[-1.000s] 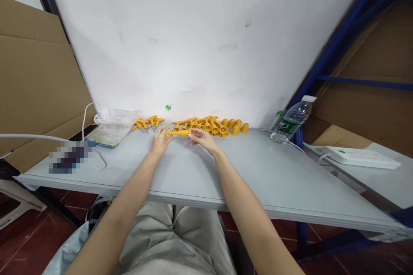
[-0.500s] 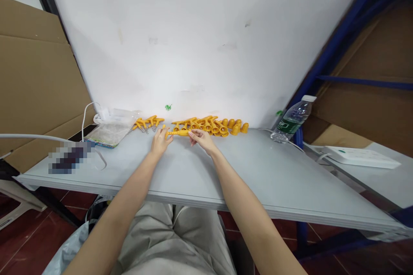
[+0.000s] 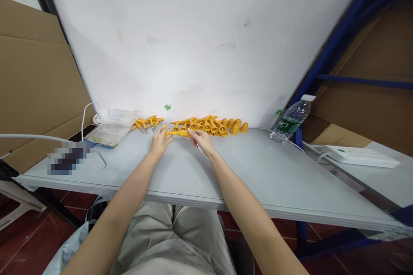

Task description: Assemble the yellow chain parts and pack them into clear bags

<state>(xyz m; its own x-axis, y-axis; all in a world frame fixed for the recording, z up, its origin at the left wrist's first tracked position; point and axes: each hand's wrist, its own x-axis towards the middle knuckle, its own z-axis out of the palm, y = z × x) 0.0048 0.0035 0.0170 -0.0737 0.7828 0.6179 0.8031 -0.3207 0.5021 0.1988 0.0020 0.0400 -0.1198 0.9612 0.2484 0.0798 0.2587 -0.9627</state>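
Note:
My left hand (image 3: 159, 141) is closed on the left end of a yellow plastic corkscrew (image 3: 180, 133), around its handle. The fingers of my right hand (image 3: 200, 139) pinch its wider right end. Between my hands the corkscrew lies level, with a ridged shaft and a thicker body showing. Just behind, a row of yellow corkscrew parts with open bell-shaped ends (image 3: 206, 125) lies along the wall. To the left are several yellow T-shaped handles with metal spirals (image 3: 149, 123). Several small yellow cups (image 3: 236, 125) stand at the row's right end.
A clear plastic bag (image 3: 111, 131) and a blurred dark object (image 3: 69, 159) lie on the table's left. A water bottle (image 3: 293, 118) leans at the right, near a white power strip (image 3: 359, 156). A white board (image 3: 206, 43) rises behind the grey table (image 3: 264, 180).
My right hand's grip on the corkscrew's right end has shifted slightly, its fingers turned a little. My left hand stays in place.

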